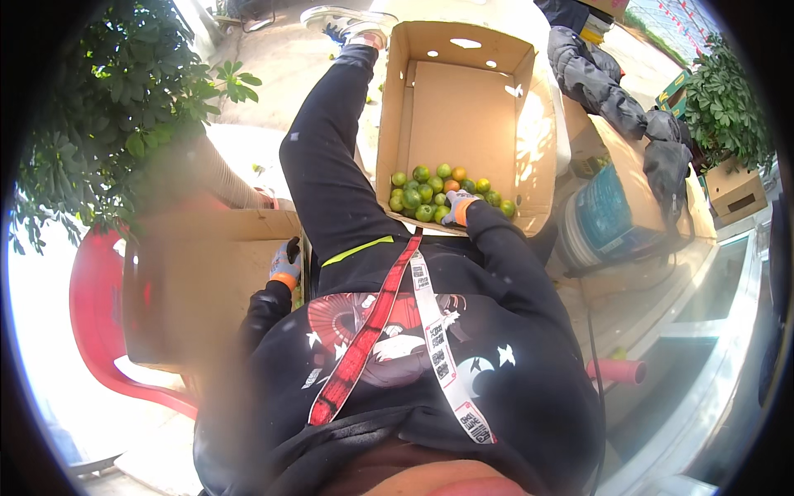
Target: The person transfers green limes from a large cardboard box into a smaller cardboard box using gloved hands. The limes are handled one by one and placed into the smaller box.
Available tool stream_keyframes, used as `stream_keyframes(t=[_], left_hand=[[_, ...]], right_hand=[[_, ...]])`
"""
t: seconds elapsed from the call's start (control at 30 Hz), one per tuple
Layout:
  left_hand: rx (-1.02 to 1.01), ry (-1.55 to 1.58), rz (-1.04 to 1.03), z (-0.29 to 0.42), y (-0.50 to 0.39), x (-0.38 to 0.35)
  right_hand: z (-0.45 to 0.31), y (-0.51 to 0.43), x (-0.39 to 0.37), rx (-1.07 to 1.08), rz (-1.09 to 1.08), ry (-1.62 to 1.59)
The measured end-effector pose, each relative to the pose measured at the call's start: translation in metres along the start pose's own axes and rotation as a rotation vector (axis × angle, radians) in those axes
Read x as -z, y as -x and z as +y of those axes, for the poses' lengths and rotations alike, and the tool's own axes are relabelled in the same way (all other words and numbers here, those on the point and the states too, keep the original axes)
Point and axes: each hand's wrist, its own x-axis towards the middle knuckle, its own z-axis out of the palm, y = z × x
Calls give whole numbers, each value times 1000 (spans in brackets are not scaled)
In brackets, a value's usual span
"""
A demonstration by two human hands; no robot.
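In front of me an open cardboard box [462, 105] tilts towards my body. Mostly green tomatoes [424, 192], a few of them orange, are gathered along its near side. My right hand [459, 206], in a grey glove with an orange cuff, reaches over the near wall and touches them. Its fingers point down, and whether they grip a tomato is hidden. My left hand [286, 261], gloved alike, is at the inner right side of a second cardboard box [267, 226] to my left. A little green fruit [298, 296] shows beneath that wrist; the fingers are partly hidden.
A red plastic chair [93, 310] holds the left box. To the right stand a large blue-labelled bucket [598, 214], a cardboard box [657, 192] with a grey jacket [595, 80] over it, and a pink pipe [617, 372]. Leafy plants [124, 111] hang at upper left.
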Motion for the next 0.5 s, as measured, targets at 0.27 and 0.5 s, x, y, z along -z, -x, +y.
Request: stream_keyframes(t=[0.27, 0.5], left_hand=[[24, -5, 237, 0, -5, 5], [-357, 316, 657, 130, -31, 77]], right_hand=[[14, -13, -3, 50, 60, -79], [8, 26, 44, 360, 150, -1178]])
